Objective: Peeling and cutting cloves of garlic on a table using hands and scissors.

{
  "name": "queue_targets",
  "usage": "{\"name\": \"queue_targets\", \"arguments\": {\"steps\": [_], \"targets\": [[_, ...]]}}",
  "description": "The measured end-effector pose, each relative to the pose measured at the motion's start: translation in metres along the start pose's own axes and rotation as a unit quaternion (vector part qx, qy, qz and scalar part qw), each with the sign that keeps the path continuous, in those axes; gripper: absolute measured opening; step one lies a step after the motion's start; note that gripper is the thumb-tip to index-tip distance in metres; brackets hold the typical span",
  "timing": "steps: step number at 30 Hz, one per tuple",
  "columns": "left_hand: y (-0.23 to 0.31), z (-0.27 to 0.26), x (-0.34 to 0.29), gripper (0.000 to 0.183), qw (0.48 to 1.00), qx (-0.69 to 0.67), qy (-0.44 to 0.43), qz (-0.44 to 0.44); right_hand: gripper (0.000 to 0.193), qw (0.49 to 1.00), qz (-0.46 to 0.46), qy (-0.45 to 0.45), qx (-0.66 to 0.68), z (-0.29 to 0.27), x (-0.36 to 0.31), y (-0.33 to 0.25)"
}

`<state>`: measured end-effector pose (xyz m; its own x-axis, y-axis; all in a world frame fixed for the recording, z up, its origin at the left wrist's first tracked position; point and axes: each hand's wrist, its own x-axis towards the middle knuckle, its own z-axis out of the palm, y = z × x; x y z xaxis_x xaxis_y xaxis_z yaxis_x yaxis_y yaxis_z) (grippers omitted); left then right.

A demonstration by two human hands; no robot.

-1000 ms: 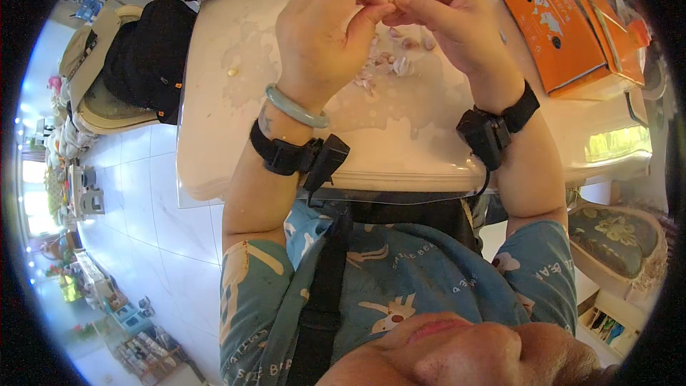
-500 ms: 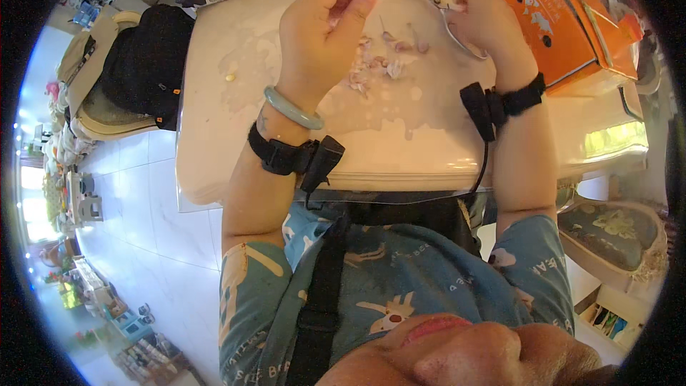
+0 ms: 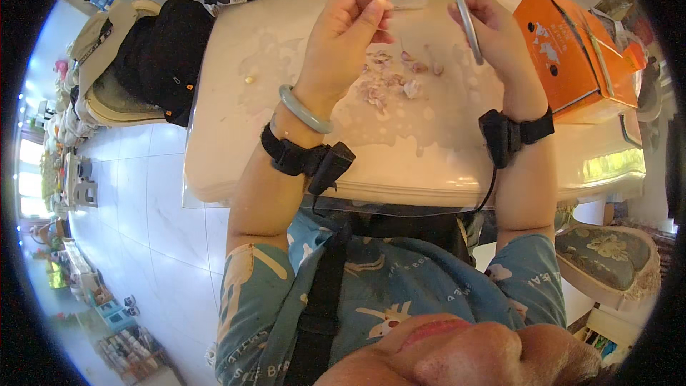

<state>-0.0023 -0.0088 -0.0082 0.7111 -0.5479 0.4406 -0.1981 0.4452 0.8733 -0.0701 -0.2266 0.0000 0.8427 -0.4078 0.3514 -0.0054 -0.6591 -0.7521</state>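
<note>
Moving the scissors (image 3: 467, 23) clear of my left hand (image 3: 348, 23) leaves no cut under way, I judge. My right hand (image 3: 493, 23) grips their handle; the left pinches an apparent garlic clove (image 3: 382, 3) above the table (image 3: 429, 164).

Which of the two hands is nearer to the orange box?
Right. The right hand is just left of the orange box; the left hand is farther left, across the table.
</note>
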Motion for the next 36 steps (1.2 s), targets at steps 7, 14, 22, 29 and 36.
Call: {"name": "queue_targets", "arguments": {"steps": [7, 14, 22, 29, 36], "targets": [[0.003, 0.010, -0.005, 0.017, 0.994, 0.082, -0.062, 0.046, 0.025, 0.875, -0.018, -0.131, 0.466, 0.038, -0.028, -0.030], [0.002, 0.009, -0.006, 0.024, 0.996, 0.078, -0.035, 0.010, 0.023, 0.925, -0.114, -0.066, 0.358, 0.034, -0.026, -0.030], [0.010, 0.003, 0.002, 0.024, 0.992, -0.095, 0.078, -0.026, 0.046, 0.977, -0.202, 0.062, -0.027, 0.024, -0.022, -0.034], [0.004, -0.020, 0.005, 0.023, 0.985, -0.147, 0.085, -0.002, 0.063, 0.944, -0.263, 0.060, -0.189, 0.022, -0.025, -0.039], [0.003, -0.021, 0.004, 0.021, 0.977, -0.178, 0.112, -0.026, 0.059, 0.937, -0.269, 0.117, -0.189, 0.020, -0.024, -0.033]]}}
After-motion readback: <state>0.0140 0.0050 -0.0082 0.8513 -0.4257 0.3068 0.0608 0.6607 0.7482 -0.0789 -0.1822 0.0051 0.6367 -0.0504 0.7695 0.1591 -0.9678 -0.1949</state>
